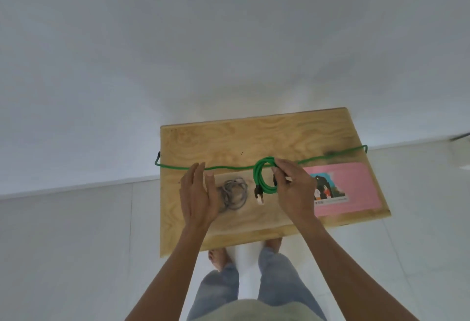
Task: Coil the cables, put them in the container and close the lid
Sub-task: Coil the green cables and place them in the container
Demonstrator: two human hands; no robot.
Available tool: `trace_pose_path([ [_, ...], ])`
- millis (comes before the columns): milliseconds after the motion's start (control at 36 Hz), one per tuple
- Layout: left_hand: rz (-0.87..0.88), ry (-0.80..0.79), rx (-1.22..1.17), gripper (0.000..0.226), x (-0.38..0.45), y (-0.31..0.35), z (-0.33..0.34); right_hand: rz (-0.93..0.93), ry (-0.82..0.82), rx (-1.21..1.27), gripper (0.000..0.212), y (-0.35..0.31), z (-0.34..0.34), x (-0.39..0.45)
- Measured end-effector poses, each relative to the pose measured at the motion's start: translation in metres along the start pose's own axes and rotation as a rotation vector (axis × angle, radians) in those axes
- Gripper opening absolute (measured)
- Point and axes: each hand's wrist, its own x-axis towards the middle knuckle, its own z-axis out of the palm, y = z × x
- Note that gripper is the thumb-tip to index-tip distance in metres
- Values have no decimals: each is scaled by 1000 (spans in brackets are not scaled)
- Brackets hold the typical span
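Note:
A green cable (262,180) is partly wound into a small coil at the middle of the wooden table (229,140). Its loose lengths run left and right past both table edges. My right hand (292,188) grips the coil on its right side; a black and white plug hangs from the coil's lower left. A grey cable (235,194) lies coiled on the table just left of it. My left hand (198,193) hovers open beside the grey coil, fingertips near the green strand. A pink flat container (356,185) with a picture on its lid lies at the right.
The table stands against a white wall, on a pale tiled floor (63,257). My legs in jeans and bare feet (218,259) stand at the table's near edge. The green cable ends droop over the left and right table edges.

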Motion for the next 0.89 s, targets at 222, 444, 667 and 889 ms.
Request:
trace_pose_path([
  [222,24,-114,229,67,-32,-31,17,108,-230,-158,29,47,16,-15],
  [444,30,-122,198,69,-34,-40,26,290,-303,-133,28,61,48,-19],
  [667,38,-120,186,66,-35,-41,27,325,-330,-115,28,60,61,-20],
  [889,22,-115,190,66,-35,-42,27,350,-354,-120,20,54,67,-20],
])
